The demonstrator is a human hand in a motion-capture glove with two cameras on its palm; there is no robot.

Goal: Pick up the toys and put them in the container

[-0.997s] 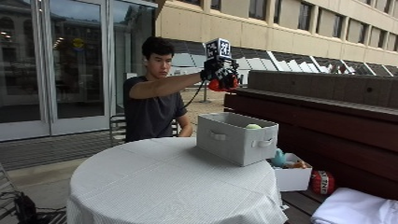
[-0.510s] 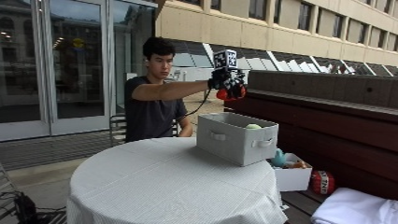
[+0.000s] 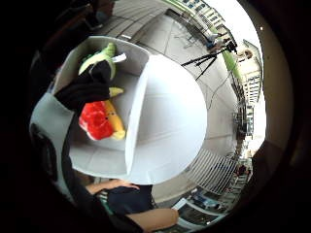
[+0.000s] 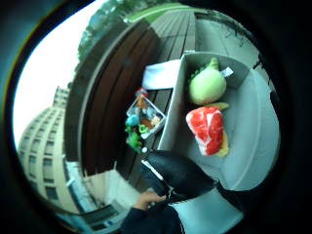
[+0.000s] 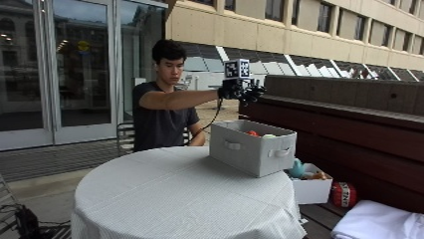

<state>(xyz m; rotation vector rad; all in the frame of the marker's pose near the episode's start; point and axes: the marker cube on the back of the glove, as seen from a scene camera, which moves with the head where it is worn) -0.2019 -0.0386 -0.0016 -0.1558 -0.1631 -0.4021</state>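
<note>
Gloved right hand hovering above the grey container — fingers released, gripping nothing, container sitting on the cloth-draped round worktop, glass doors behind.

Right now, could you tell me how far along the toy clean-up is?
Two toys already lie in the grey container: a red toy and a green toy. The gloved right hand hovers above it, open, holding nothing. The round table shows no further toys; more sit in a white box beside it.

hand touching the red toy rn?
Apart. Outside view: the gloved right hand is raised clear above the container, while the red toy lies inside it.
</note>
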